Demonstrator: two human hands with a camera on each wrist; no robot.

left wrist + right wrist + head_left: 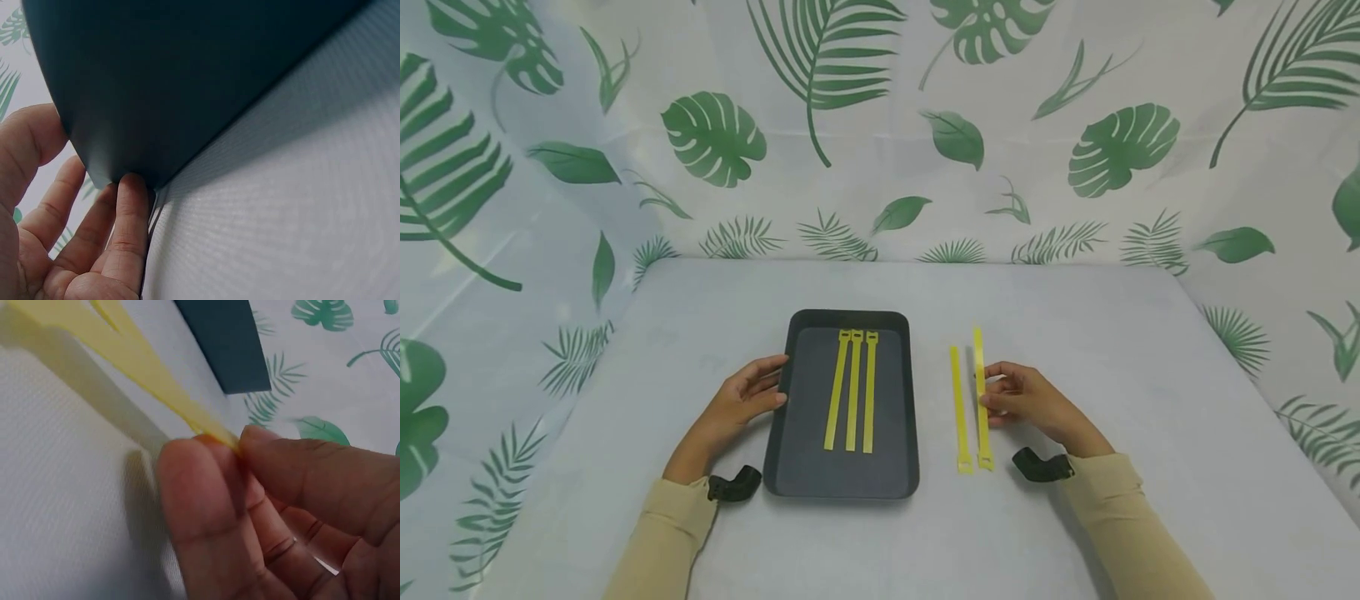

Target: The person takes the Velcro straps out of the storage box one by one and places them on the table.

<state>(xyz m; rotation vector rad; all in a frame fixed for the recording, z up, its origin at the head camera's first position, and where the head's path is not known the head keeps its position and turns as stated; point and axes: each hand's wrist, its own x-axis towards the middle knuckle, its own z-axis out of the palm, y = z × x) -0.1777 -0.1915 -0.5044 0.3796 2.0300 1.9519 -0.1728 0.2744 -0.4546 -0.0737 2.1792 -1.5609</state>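
My right hand [1018, 396] pinches a yellow cable tie [979, 358] between thumb and fingertips near its middle. The held tie stands lengthwise, its slotted head toward me. Beside it to the left lies another yellow tie [959, 408] on the table. In the right wrist view, the pinched tie [150, 384] runs away from the fingertips [194, 481]. My left hand [741, 396] rests against the left side of a dark grey tray [895, 475], its fingertips on the outer wall [156, 94]. Three yellow ties [853, 392] lie side by side inside, slotted heads at the far end.
A pale cloth covers the table [1060, 308]. A leaf-printed curtain [865, 167] hangs behind and at both sides. Black wrist mounts [737, 485] sit by both cuffs, close over the table.
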